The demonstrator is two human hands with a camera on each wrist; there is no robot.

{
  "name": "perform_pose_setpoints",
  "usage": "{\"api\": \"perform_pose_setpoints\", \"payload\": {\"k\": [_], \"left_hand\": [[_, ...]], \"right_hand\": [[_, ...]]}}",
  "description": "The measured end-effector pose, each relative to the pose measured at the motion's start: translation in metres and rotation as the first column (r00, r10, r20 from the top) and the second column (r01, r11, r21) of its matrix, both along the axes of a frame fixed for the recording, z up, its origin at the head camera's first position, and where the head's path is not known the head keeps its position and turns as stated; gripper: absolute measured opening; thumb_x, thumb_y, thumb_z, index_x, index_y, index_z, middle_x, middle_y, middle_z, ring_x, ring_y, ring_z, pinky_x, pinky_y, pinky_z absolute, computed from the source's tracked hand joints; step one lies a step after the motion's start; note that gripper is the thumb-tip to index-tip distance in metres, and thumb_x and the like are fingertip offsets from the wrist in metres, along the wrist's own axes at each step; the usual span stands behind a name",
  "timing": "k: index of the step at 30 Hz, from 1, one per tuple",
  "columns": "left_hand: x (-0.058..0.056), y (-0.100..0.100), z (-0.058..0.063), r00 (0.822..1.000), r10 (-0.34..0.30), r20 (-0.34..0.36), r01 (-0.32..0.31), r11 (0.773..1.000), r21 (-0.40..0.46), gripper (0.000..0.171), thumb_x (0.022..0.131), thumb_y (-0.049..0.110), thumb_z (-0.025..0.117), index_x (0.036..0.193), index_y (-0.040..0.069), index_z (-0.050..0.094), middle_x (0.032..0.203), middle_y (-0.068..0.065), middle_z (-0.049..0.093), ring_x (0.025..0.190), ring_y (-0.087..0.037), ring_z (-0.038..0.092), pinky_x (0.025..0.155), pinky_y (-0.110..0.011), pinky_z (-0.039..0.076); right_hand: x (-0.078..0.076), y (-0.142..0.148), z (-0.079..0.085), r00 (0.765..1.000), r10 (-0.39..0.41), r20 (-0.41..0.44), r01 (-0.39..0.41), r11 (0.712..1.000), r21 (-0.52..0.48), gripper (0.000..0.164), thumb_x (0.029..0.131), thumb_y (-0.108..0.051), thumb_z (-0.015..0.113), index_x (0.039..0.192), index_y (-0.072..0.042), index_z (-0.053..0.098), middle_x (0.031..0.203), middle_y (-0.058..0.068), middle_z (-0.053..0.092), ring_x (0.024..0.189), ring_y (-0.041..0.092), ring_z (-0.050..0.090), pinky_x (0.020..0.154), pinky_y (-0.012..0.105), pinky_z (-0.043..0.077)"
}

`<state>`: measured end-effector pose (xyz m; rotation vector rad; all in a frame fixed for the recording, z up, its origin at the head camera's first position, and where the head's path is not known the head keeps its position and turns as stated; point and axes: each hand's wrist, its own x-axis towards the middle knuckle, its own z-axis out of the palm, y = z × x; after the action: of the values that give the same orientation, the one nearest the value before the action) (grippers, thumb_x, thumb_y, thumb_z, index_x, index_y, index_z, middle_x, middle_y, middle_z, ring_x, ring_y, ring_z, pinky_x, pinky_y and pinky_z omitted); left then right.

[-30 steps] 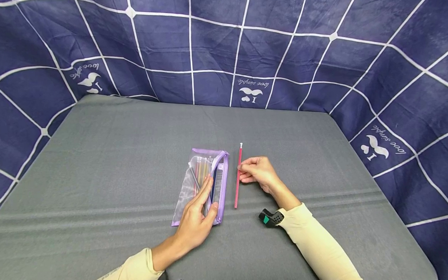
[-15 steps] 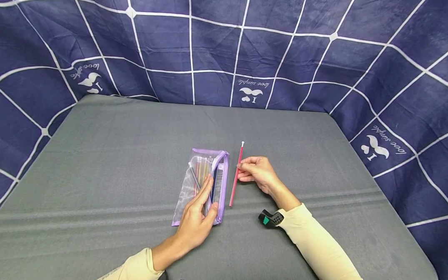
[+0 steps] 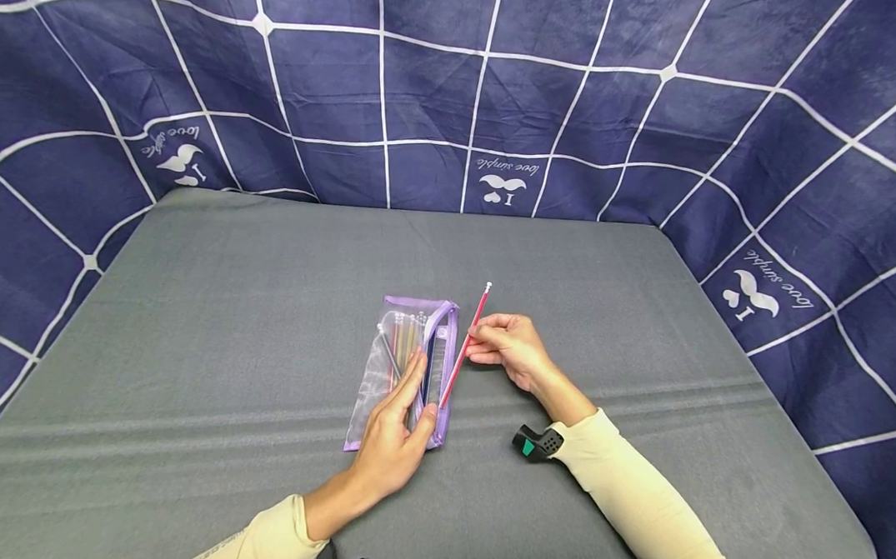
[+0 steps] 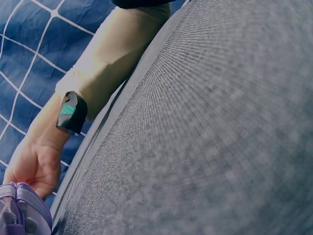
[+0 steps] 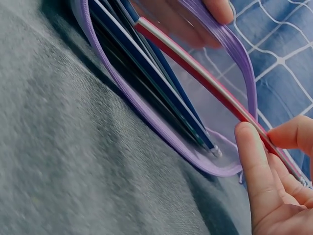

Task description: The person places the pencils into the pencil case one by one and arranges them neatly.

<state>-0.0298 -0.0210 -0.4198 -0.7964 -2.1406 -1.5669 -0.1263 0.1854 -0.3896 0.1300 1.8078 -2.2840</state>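
Observation:
My left hand (image 3: 391, 436) lies over a clear mesh pencil case (image 3: 373, 383) with purple zip edging, fingers on its upper wall and thumb at the mouth's edge, holding the mouth apart. Inside are several pencils (image 3: 401, 336), dark blue ones (image 5: 146, 63) nearest the mouth in the right wrist view. Between thumb and fingertips, my right hand (image 3: 514, 347) pinches a red pencil (image 3: 458, 367) with a pale stripe, tilted, its white-tipped end pointing away. The pencil's lower end overlaps the mouth near my left thumb. In the left wrist view, my right hand (image 4: 36, 164) appears behind the purple edging (image 4: 32, 200).
The case lies on a grey cloth-covered surface (image 3: 270, 321) with a few creases. Dark blue cloth (image 3: 425, 89) with white grid lines hangs along the back and both sides. Black wrist devices (image 3: 538, 442) sit at both sleeves.
My right hand has shifted slightly left. The red pencil has tilted more, its lower end swinging left from the grey cloth to the case's mouth. My left hand and the case stay put.

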Motion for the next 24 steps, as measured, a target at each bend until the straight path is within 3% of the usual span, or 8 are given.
{"api": "perform_pose_setpoints", "payload": {"k": [8,14,24], "left_hand": [[0.000,0.000,0.001,1.000,0.004,-0.002,-0.004,1.000,-0.004,0.063,0.087,-0.005,0.060,0.146,-0.009,0.038,0.154,-0.022,0.035,0.141,-0.038,0.034,0.117,-0.040,0.025],[0.000,0.000,0.001,1.000,0.009,-0.001,-0.009,1.000,-0.007,0.063,0.087,-0.005,0.061,0.146,-0.010,0.039,0.153,-0.022,0.036,0.140,-0.038,0.035,0.117,-0.041,0.026],[0.000,0.001,0.001,1.000,0.010,0.003,-0.010,1.000,-0.005,0.062,0.087,-0.005,0.060,0.146,-0.010,0.039,0.153,-0.022,0.036,0.140,-0.038,0.034,0.117,-0.040,0.025]], "right_hand": [[0.006,-0.011,0.000,1.000,0.014,-0.001,-0.014,0.999,-0.045,0.017,0.087,0.014,0.055,0.084,-0.001,0.062,0.068,0.010,0.068,0.059,0.016,0.070,0.059,0.026,0.060],[0.010,-0.015,0.000,0.998,0.056,-0.008,-0.056,0.997,-0.045,0.017,0.088,0.013,0.054,0.085,-0.001,0.063,0.071,0.010,0.069,0.061,0.017,0.070,0.061,0.027,0.061],[0.013,-0.021,-0.002,0.998,0.053,0.030,-0.051,0.996,-0.070,0.018,0.087,0.013,0.053,0.083,-0.003,0.060,0.069,0.008,0.067,0.059,0.014,0.069,0.060,0.026,0.060]]}}
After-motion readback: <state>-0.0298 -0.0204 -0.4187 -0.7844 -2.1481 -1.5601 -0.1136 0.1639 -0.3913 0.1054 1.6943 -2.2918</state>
